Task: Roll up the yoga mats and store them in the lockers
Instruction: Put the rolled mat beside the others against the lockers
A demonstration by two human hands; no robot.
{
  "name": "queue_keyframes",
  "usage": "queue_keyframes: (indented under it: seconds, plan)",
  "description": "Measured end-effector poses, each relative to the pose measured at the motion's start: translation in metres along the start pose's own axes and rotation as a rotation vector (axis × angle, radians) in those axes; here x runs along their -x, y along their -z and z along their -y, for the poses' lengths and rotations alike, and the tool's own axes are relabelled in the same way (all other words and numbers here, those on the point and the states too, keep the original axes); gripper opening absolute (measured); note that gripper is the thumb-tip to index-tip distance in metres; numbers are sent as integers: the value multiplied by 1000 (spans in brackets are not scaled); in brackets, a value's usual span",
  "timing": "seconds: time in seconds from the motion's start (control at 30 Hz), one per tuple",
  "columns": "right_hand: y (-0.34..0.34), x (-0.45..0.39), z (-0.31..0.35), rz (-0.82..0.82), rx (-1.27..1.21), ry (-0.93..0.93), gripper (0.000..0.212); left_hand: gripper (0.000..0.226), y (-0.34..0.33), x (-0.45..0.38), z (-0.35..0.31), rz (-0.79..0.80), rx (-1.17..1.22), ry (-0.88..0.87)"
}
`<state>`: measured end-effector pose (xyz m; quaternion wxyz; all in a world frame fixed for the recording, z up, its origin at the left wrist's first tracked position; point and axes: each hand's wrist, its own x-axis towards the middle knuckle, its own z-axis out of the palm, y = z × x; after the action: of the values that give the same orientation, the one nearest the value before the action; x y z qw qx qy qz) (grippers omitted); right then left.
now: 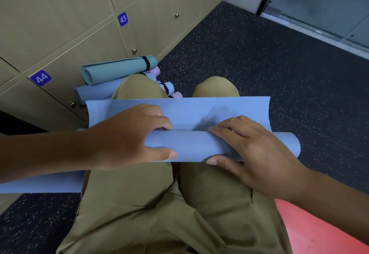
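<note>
So the soft blue foam yoga mat (179, 114) is lying across the person's lap, on the khaki trousers (159, 203), with the rolled part nearest the body and a flat flap lying loose over the knees. The left hand (127, 136) has its fingers curled over the top of the roll and its thumb tucked under the near side. The right hand (245, 149) does the same further along, fingers pressing the seam and thumb underneath. Both are wrapped around the roll, not squeezing hard from what I can see.

What I'd worry about: the roll's right end sticks out past the flap's edge, so it looks like it's already telescoping. If they keep rolling like that it'll probably come out cone-shaped. Foam also springs back, so easing off either hand could let it unwind.

The finished ones, a teal rolled mat with a black strap (117, 69) and a few others, are piled on the speckled dark floor (249, 54) against the beige wooden lockers (60, 24), whose visible doors are all closed. Nothing's stored yet.
</note>
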<state>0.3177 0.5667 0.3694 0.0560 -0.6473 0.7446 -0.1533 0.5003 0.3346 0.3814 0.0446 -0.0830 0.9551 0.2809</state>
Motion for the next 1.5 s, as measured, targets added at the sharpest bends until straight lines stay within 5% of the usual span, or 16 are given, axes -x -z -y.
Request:
queue_keyframes:
  seconds: [0.37, 0.53, 0.77, 1.03, 1.3, 1.5]
  plan:
    - [16, -40, -23, 264, -199, -54, 57, 56, -11, 5, -3, -193, -120, -96]
    - [5, -27, -11, -26, -26, -46, 48, 54, -6, -2, 3, -168, 35, 7]
    - [-12, -14, -10, -210, 141, 17, 42, 57, 2, -21, 13, -92, 82, 51]
    - [-16, -39, -29, -130, 102, 35, 44, 48, 6, -24, -3, -285, 29, -86]
    - [-5, -60, -48, -6, -37, -21, 51, 67, -12, -20, -3, -248, -164, -72]
    - [-6, -62, -57, -172, -87, -56, 45, 72, -13, -36, 4, -312, -224, -123]
